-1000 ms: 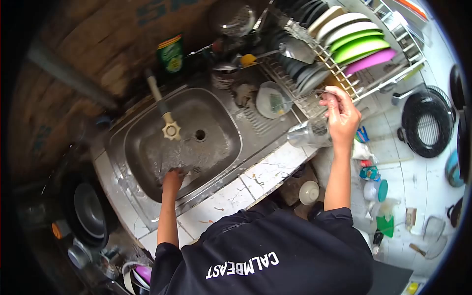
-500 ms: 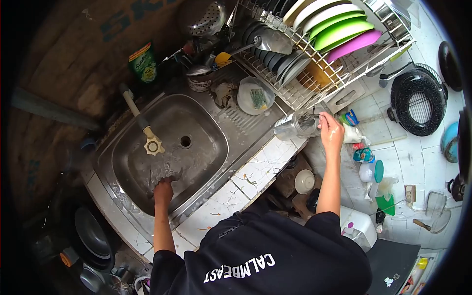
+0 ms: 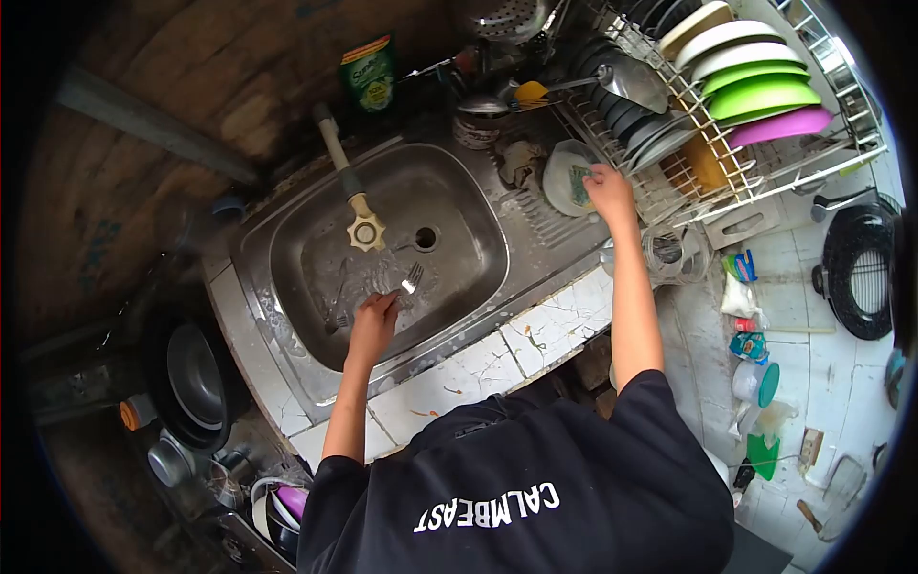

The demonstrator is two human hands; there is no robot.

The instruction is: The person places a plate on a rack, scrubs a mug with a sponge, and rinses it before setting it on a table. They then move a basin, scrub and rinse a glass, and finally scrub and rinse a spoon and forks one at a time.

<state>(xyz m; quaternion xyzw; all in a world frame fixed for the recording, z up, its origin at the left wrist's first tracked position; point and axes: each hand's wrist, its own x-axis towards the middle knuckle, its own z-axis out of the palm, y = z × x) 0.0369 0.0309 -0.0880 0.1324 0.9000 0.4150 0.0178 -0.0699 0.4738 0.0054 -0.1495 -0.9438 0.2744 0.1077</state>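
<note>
**Fork up from the sink, jar left by the rack**

The person leans over the steel sink [image 3: 459, 220] set in the white tiled bench [image 3: 564, 320]. The left hand [image 3: 375, 318] is closed around the handle of a silver metal fork [image 3: 411, 279], with the tines pointing up and away. It holds the fork above the wet sink floor, just in front of the cream star-shaped tap head [image 3: 365, 232]. Half a second ago that hand was pressed low against the bottom of the basin, with no fork showing. Now it has lifted and moved towards the drain.

The right hand [image 3: 609, 187] has changed place too. Before, it held the rim of the clear glass jar [image 3: 677, 253] at the bench edge. That jar now lies on its side by itself, on the bench just beside the white wire dish rack [image 3: 765, 172], and nothing touches it. The right arm stretches across the ribbed drainboard, and the hand rests on the near rim of the round white bowl [image 3: 559, 182], where a green-and-yellow sponge [image 3: 579, 180] lies. The fingers are curled down over the bowl's edge. From here I cannot tell whether they grip it or only touch it.

The green and pink plates [image 3: 765, 96] stand upright in the rack.
</note>
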